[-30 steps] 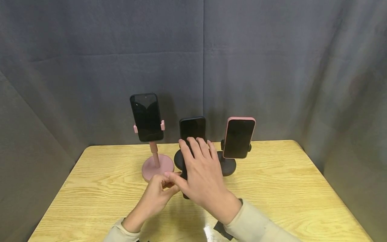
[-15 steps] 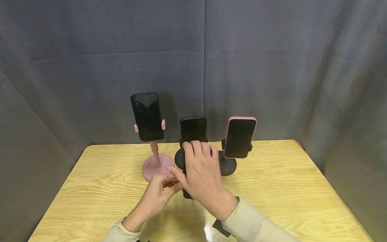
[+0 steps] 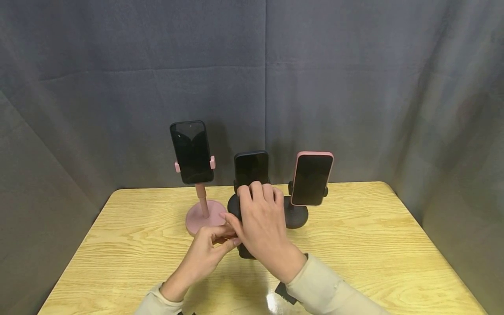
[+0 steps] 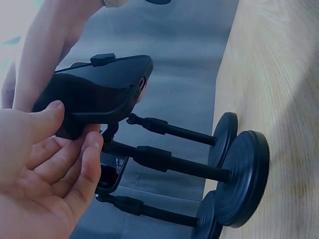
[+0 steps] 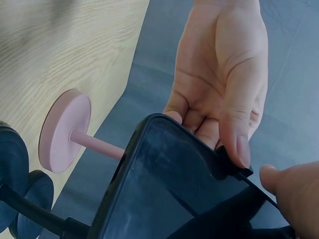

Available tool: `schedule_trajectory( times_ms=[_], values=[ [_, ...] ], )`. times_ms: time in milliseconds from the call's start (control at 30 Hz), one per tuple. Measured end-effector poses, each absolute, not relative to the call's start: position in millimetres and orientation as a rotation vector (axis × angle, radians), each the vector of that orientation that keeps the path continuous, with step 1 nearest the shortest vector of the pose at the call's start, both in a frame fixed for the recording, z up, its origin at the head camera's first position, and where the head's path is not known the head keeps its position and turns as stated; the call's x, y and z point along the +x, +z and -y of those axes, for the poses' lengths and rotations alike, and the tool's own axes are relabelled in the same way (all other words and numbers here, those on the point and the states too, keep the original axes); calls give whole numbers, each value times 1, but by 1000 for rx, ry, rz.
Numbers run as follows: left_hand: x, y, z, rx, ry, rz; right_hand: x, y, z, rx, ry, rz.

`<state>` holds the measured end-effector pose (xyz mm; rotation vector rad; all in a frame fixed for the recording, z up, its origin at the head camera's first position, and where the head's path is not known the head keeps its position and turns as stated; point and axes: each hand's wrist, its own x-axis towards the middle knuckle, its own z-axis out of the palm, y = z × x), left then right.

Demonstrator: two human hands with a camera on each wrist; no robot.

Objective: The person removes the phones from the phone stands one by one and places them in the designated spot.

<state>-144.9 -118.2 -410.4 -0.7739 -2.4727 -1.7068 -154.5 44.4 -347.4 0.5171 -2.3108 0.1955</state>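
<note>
A black-cased phone (image 5: 164,174) sits in the clamp of a black phone stand (image 4: 244,174), facing me in front of the other stands. My left hand (image 3: 201,253) pinches the clamp's side arm (image 5: 232,162) at the phone's left edge, thumb on the front and fingers behind. Over the phone lies my right hand (image 3: 263,221), its fingers curled over the upper end and gripping the phone. The right thumb reaches along the left edge, close to the left fingers. In the head view my right hand hides most of this phone and stand.
Behind stand a black phone (image 3: 252,167) on a black stand, a pink-edged phone (image 3: 312,180) on another black stand (image 3: 295,216), and a black phone (image 3: 191,152) on a pink stand (image 3: 206,216). A grey curtain (image 3: 334,87) hangs behind the wooden table (image 3: 366,245).
My right fingers, stretched out over the phone a second ago, have curled down onto it. The right hand shifted slightly, its thumb moving closer in. My left hand stays almost in place.
</note>
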Motion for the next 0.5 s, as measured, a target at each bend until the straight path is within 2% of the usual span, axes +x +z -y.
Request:
schedule_trajectory(
  times_ms=[500],
  values=[
    [-145,-402,114,-640,-1622,2531,-158,-347,-44,485,193,2318]
  ],
)
